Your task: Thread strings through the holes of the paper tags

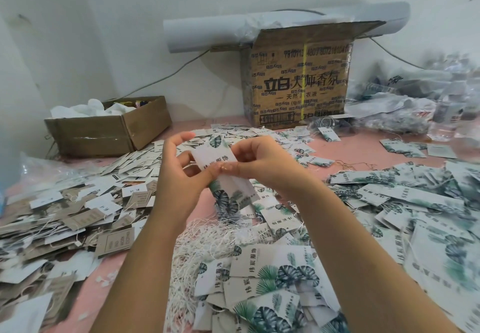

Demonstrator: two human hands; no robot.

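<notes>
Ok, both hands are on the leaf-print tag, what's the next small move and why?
Probably hold the tag with the left hand and lower the right hand to the string pile below for one string; none shows clearly in the tag.
</notes>
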